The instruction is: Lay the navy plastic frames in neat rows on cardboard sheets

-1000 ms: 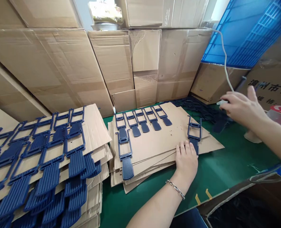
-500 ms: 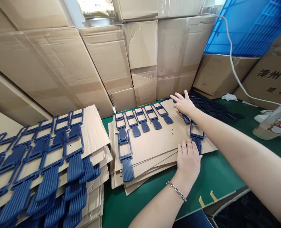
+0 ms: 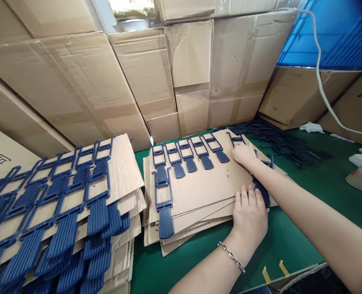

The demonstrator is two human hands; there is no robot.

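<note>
My left hand (image 3: 250, 208), with a chain bracelet at the wrist, lies flat with its fingers stretched on the front right of a cardboard stack (image 3: 205, 192). Beside its fingertips is a dark blue plastic piece (image 3: 261, 191), partly covered by my right forearm. Near the stack's back right corner, my right hand (image 3: 243, 154) has its fingers closed on the lower part of a blue plastic frame (image 3: 236, 138). Several similar frames with ribbed paddles stand in a row along the back edge, one being this frame (image 3: 203, 153). Another frame (image 3: 164, 200) lies at the front left.
A taller stack of cardboard layered with blue frames (image 3: 98, 188) stands at left. Loose dark pieces (image 3: 287, 139) are heaped on the green table (image 3: 315, 216) at back right. Cardboard boxes (image 3: 236, 69) wall off the back, and a white cable (image 3: 320, 77) hangs at right.
My right hand has come from the loose heap towards me and down onto the cardboard, bringing a blue frame. My left hand stays flat at the front edge. The view has shifted slightly.
</note>
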